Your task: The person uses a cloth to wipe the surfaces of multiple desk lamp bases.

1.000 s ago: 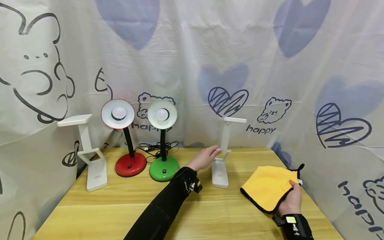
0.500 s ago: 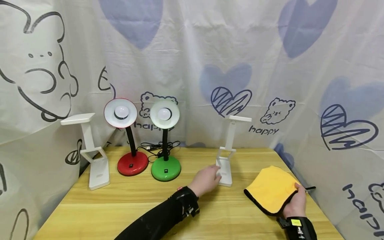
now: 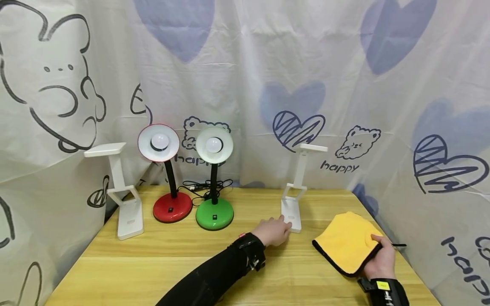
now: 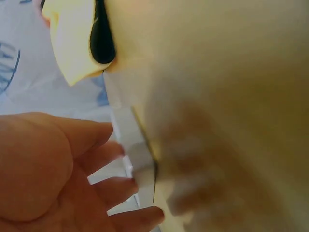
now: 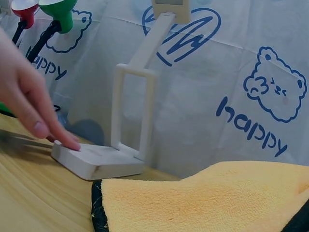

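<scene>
In the head view a white folding desk lamp [image 3: 292, 212] stands right of centre. My left hand [image 3: 272, 232] is at the front left of its base, fingers extended. The right wrist view has the fingertips [image 5: 72, 141] on the upper edge of the lamp base [image 5: 99, 162]. In the left wrist view the relaxed fingers [image 4: 116, 191] lie along the base's side [image 4: 140, 150]. My right hand [image 3: 380, 258] pinches a yellow cloth [image 3: 344, 242] with black edging, thumb on top. The cloth hangs over the table's right side; the fingers beneath it are hidden.
Left of centre stand a green lamp [image 3: 214, 214] and a red lamp [image 3: 172, 208], black cables [image 3: 226, 183] behind. Another white lamp [image 3: 130, 219] is at the far left. A printed curtain [image 3: 249, 85] encloses the wooden table [image 3: 153, 272] at back and sides.
My left hand has come down from the white lamp's stem to the front of its base. That lamp sits slightly further right. The right hand keeps hold of the cloth, almost unmoved.
</scene>
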Demonstrator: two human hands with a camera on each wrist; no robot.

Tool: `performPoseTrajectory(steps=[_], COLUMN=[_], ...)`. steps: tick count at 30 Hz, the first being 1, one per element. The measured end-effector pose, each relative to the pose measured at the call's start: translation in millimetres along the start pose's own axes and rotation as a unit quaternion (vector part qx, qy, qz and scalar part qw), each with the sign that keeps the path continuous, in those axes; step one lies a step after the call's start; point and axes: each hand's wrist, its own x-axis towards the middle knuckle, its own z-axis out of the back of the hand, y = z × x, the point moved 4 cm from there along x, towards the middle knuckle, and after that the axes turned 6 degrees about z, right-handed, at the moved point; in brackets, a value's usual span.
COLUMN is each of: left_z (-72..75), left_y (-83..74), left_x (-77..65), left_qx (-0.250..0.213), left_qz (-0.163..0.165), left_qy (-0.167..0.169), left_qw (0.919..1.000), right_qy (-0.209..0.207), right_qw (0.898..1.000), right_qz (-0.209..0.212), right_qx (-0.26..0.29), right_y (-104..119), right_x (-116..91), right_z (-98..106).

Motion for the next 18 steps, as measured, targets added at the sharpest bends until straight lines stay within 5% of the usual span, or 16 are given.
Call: performPoseTrajectory(steps=[10, 14, 18], left_z=[9.8, 13.7, 29.7], left_y=[-3.9, 7.3, 35.8], left_x=[26.3, 18.8, -6.0], left_qx=[-0.022, -0.108, -0.175], left_qz=[0.020, 0.001, -0.017], left_qy=[0.037, 0.035, -0.014], left_qw=[0.9989, 0.9935, 0.9843], right_qy=[-0.029, -0.037, -0.029], right_qw=[0.997, 0.998, 0.998], right_qz=[-0.026, -0.027, -0.026], right_qx=[0.062, 0.050, 0.052], right_y=[2, 3, 1], right_x=[6, 8, 9], right_z=[5, 4, 4])
